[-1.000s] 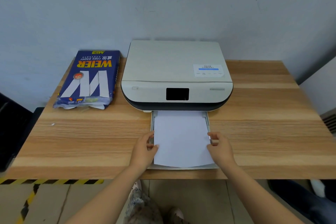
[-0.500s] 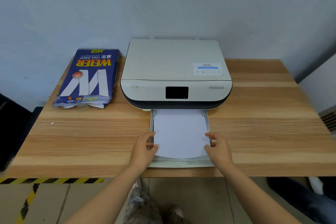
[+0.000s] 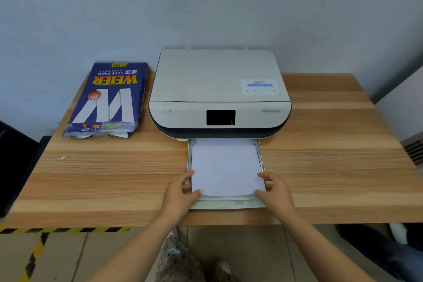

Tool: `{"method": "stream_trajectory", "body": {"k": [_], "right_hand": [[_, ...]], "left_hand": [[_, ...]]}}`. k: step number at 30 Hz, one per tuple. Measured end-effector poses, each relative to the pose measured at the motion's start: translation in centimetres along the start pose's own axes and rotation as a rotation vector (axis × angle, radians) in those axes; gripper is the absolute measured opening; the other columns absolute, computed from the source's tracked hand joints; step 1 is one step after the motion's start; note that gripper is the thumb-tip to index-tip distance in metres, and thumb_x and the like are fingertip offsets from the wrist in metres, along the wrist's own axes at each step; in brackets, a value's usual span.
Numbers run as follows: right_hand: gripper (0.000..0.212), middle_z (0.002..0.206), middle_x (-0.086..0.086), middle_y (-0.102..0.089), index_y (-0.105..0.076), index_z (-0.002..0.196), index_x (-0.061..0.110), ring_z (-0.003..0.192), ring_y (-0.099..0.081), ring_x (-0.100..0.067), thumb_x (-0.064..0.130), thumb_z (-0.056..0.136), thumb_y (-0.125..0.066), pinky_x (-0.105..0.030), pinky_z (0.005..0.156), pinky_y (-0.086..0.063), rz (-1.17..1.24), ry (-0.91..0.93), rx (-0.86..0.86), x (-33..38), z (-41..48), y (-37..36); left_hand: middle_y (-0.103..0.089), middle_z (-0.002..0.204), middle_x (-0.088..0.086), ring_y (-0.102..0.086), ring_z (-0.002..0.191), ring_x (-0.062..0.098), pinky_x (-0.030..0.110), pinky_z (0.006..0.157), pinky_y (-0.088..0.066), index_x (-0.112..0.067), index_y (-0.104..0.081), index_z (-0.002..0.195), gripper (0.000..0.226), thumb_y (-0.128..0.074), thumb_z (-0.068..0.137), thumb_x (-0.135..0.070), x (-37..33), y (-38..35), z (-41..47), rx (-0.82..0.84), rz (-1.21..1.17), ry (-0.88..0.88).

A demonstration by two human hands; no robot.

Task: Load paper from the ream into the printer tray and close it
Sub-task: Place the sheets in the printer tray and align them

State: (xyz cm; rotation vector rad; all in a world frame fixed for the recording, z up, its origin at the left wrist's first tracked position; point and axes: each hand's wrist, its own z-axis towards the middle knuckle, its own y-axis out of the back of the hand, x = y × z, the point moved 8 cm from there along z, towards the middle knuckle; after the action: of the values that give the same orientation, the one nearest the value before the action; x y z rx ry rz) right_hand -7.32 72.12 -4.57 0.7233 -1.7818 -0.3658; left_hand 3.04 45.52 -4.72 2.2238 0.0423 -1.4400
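A white stack of paper (image 3: 225, 166) lies flat in the pulled-out printer tray (image 3: 225, 204), its near edge bowed into a shallow curve just short of the tray's front lip. The left hand (image 3: 180, 192) rests at the tray's left edge, fingers loosely spread, the thumb lying on the near left corner of the sheets. The right hand (image 3: 275, 190) mirrors it at the right edge, fingers loosely curled against the side of the stack and the tray rail; neither hand pinches the paper off the tray. The tray juts from the front of a pale, dark-banded printer (image 3: 218, 96) whose lid is down and whose small screen is dark; a label sits on the lid's right corner. To the printer's left, just beside it, lies the blue ream (image 3: 107, 101), flat, its wrapper torn open at the near end.

All of this sits on a worktop (image 3: 332, 167) of light wood-grain planks, pushed against a plain pale wall (image 3: 206, 2). Below the near edge, black-and-yellow hazard tape (image 3: 64, 229) runs along a tan floor (image 3: 240, 254). A vent grille (image 3: 414, 147) shows at far right.
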Motion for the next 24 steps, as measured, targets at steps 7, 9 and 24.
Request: {"method": "stream_trajectory", "body": {"k": [7,9,24], "right_hand": [[0.054,0.129,-0.002,-0.046,-0.056,0.123,0.022,0.095,-0.055,-0.012,0.008,0.075,-0.075,-0.017,0.081,-0.049,-0.142,0.069,0.036,-0.3,-0.3,-0.4],[0.057,0.127,-0.001,-0.045,-0.053,0.125,0.023,0.099,-0.053,-0.013,0.012,0.074,-0.076,-0.019,0.083,-0.048,-0.178,0.083,0.028,0.0,-0.3,-0.2],[0.065,0.144,-0.004,-0.047,-0.035,0.144,0.015,0.131,-0.044,-0.021,0.015,0.085,-0.061,-0.041,0.108,-0.039,-0.077,0.028,0.047,-0.1,0.3,-0.1]], "left_hand": [[-0.051,0.119,-0.006,-0.055,0.093,0.002,0.005,0.07,-0.047,-0.024,-0.052,0.132,0.061,-0.077,0.077,-0.013,-0.1,0.0,-0.4,0.016,0.189,-0.072],[-0.046,0.123,-0.009,-0.051,0.105,0.006,0.01,0.087,-0.044,-0.026,-0.047,0.135,0.068,-0.079,0.076,-0.02,-0.6,-0.2,-0.4,0.016,0.304,-0.13],[-0.052,0.134,0.002,-0.052,0.114,0.015,0.032,0.099,-0.044,-0.015,-0.041,0.14,0.063,-0.071,0.084,-0.016,0.0,0.5,2.6,-0.014,0.124,-0.008]]}}
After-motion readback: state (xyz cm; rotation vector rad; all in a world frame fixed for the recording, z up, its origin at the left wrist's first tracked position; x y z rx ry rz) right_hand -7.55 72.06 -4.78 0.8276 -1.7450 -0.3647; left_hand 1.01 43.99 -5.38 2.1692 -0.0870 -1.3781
